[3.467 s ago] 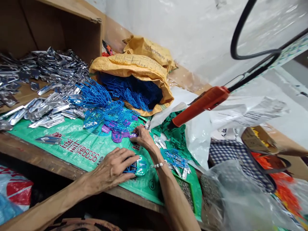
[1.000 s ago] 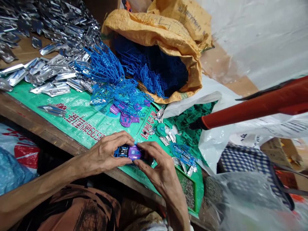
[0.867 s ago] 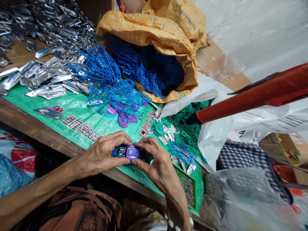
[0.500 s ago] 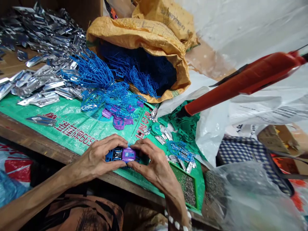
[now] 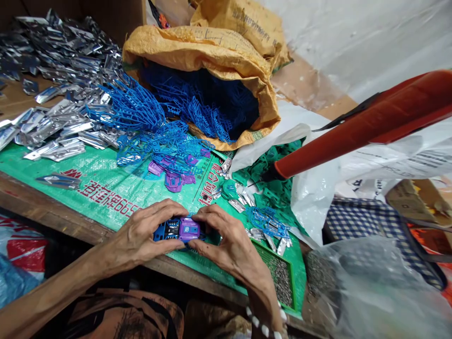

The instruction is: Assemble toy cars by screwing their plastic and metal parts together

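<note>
Just above the front edge of the green sheet [image 5: 106, 167], both hands pinch a small toy car [image 5: 189, 229] with a purple top piece, a blue frame and a dark section. My left hand [image 5: 143, 233] grips its left end between thumb and fingers. At the right end, my right hand [image 5: 231, 238] closes on the purple part, its fingertips covering that edge. The underside is hidden. Slightly beyond the hands lie loose purple parts [image 5: 173, 181]. A red power screwdriver [image 5: 339, 132] slants in from the right, its tip over green parts [image 5: 282, 193].
Silver parts [image 5: 67, 117] are heaped at the left. Blue frames [image 5: 134, 106] spill from a yellow sack [image 5: 197, 40] at the back. A green tray [image 5: 292, 282] of small screws sits right of the right hand, near a blue frame piece [image 5: 266, 221]. A clear bag [image 5: 374, 282] stands beyond.
The view has shifted slightly, and the screwdriver appears larger and closer on the right. Both hands keep their hold on the toy car, which has barely moved.
</note>
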Available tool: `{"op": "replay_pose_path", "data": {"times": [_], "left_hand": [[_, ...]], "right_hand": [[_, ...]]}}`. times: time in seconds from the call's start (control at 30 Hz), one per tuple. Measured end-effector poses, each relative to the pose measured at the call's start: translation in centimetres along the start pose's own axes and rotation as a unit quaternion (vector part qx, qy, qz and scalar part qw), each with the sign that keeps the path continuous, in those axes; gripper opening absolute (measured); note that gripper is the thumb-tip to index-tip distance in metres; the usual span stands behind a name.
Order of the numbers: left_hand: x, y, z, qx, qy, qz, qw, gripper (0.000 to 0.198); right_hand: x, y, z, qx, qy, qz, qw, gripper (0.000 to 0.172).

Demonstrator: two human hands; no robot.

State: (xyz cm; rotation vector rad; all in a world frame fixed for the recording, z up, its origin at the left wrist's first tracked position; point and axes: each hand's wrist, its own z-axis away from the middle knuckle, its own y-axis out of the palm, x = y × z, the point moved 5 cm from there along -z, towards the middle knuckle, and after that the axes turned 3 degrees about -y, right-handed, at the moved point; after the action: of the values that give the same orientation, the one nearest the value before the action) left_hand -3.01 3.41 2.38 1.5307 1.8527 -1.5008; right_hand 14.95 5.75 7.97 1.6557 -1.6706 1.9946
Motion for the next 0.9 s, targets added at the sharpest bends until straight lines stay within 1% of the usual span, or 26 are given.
{"op": "replay_pose_path", "data": {"times": [0.1, 0.27, 0.4, 0.67, 0.8, 0.9], "left_hand": [[0.04, 0.01, 0.05, -0.001, -0.005, -0.005, 1.0, 0.045], [-0.26, -0.07, -0.26, 0.02, 0.001, 0.016, 1.0, 0.036], [-0.31, -0.18, -0.35, 0.029, 0.001, 0.013, 1.0, 0.037], [-0.6, -0.29, -0.49, 0.023, 0.015, -0.004, 1.0, 0.043], [-0.78, -0.26, -0.54, 0.014, 0.014, 0.001, 1.0, 0.044], [-0.83, -0.19, -0.53, 0.017, 0.009, 0.009, 1.0, 0.044]], "right_hand": [[-0.22, -0.15, 0.05, 0.004, 0.013, -0.013, 1.0, 0.027], [-0.1, -0.19, 0.0, 0.013, 0.013, -0.011, 1.0, 0.03], [0.01, -0.06, -0.17, 0.015, 0.014, -0.011, 1.0, 0.03], [0.15, 0.26, 0.51, -0.001, -0.02, 0.026, 0.999, 0.032], [0.38, 0.35, 0.58, 0.022, -0.012, 0.051, 0.998, 0.031], [0.34, 0.33, 0.76, 0.033, -0.017, 0.062, 0.997, 0.031]]}}
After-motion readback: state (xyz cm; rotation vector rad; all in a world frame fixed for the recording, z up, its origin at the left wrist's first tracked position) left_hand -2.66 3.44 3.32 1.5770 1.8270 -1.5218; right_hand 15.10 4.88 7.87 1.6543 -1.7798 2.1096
